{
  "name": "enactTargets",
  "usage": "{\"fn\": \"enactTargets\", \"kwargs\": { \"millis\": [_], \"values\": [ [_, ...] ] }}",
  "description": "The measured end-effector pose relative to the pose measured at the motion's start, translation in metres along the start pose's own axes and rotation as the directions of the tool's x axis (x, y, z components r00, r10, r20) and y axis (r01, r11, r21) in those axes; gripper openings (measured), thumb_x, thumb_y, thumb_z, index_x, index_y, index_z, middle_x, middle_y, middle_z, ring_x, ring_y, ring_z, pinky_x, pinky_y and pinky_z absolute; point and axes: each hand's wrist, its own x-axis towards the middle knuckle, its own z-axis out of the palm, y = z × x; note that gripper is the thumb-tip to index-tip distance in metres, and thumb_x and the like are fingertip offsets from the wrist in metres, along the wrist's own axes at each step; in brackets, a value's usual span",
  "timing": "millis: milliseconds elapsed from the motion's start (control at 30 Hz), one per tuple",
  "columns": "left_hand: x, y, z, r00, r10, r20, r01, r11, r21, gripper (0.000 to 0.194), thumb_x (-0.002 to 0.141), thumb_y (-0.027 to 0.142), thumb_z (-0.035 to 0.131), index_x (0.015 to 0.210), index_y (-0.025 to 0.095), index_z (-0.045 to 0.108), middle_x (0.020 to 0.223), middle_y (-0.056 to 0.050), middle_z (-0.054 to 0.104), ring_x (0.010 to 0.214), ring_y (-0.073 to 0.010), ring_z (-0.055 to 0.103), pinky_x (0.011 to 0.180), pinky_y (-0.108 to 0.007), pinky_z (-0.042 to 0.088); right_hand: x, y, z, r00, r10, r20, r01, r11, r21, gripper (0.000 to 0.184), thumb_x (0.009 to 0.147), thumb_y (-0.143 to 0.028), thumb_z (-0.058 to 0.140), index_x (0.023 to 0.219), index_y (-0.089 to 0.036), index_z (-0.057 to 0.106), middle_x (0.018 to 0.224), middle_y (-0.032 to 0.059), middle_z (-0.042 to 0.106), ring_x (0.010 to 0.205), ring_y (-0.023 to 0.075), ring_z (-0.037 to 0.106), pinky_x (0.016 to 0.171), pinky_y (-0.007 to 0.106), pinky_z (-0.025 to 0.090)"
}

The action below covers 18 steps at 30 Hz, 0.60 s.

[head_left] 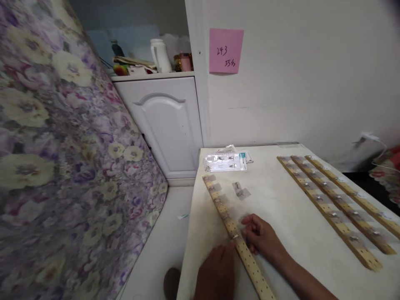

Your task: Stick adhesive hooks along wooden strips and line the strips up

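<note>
Perforated wooden strip [252, 266] on a white desk [269, 183], seen from above. The strip, the landmark for all places given here, runs from its far end towards the viewer; small clear pieces [219, 201] bearing metal parts line its far portion, while its near portion shows bare holes. The left hand [216, 271] lies at the strip's left edge, back uppermost; its fingers are dark and partly hidden, so whether they are together or apart cannot be told. The right hand [260, 236] is just beside the strip's right edge, level with the nearest clear piece; its fingers are curled, but whether they pinch anything cannot be told. Two loose clear pieces [241, 191] lie to the right of the strip's far portion. Just beyond its far end is a transparent package [225, 161] with metal parts inside. Well to the strip's right, three similar strips [339, 200] lie side by side, also carrying clear pieces. Beyond the strip, a pink note [226, 51] is fixed to the wall; well to its left hangs a floral curtain [62, 166].
</note>
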Motion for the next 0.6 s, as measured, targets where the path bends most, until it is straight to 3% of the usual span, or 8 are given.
{"fn": "enactTargets", "kwargs": {
  "millis": [233, 600],
  "values": [
    [0.0037, 0.0064, 0.0052, 0.998, -0.023, 0.051, 0.016, 0.992, 0.123, 0.055, 0.077, 0.001, 0.04, 0.13, 0.014, 0.046, 0.1, -0.01, 0.065, 0.089, -0.023, 0.061, 0.077, -0.037, 0.053, 0.0001, 0.0001, 0.0003, 1.0, -0.003, -0.01, 0.003, 1.0, -0.005, 0.018, 0.075, -0.027, 0.057, 0.088, -0.021, 0.047, 0.054, -0.0115, 0.048, 0.035, 0.0052, 0.047, 0.034, 0.017, 0.036],
    [0.0053, 0.0087, 0.004, 0.996, -0.015, 0.084, 0.001, 0.986, 0.168, 0.053, 0.079, 0.003, 0.04, 0.13, 0.014, 0.046, 0.104, -0.011, 0.064, 0.092, -0.0226, 0.059, 0.083, -0.038, 0.051, 0.0016, 0.0024, -0.0014, 1.0, 0.003, -0.005, -0.003, 1.0, 0.002, 0.015, 0.074, -0.024, 0.056, 0.086, -0.021, 0.047, 0.052, -0.0119, 0.049, 0.035, 0.0061, 0.048, 0.035, 0.017, 0.036]
  ]
}}
